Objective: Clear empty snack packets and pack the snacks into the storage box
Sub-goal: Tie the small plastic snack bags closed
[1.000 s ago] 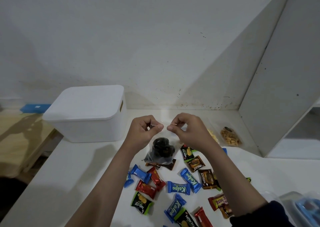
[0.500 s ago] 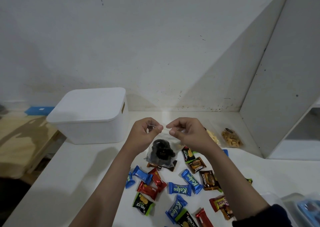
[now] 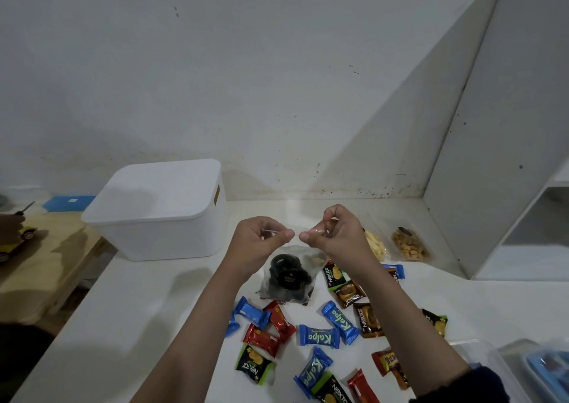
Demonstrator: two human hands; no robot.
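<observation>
My left hand [image 3: 257, 242] and my right hand [image 3: 334, 233] each pinch a top corner of a clear plastic bag of dark round cookies [image 3: 288, 278], held just above the white table [image 3: 147, 304]. Below the bag lie several wrapped snacks: blue Kalpa packets [image 3: 318, 336], red packets [image 3: 261, 339], and brown and green Nextar packets [image 3: 368, 318]. The white storage box [image 3: 157, 210], lid on, stands at the back left of the table.
Two clear bags, one of pale sticks [image 3: 375, 245] and one of brown crackers [image 3: 409, 245], lie behind my right hand. A clear container with a blue thing inside [image 3: 520, 368] sits at the front right. A white panel [image 3: 498, 156] rises at right. A wooden surface [image 3: 40, 267] is at left.
My two hands have moved slightly apart while pinching the bag's top, the right hand rising a little. The bag of cookies still hangs between them.
</observation>
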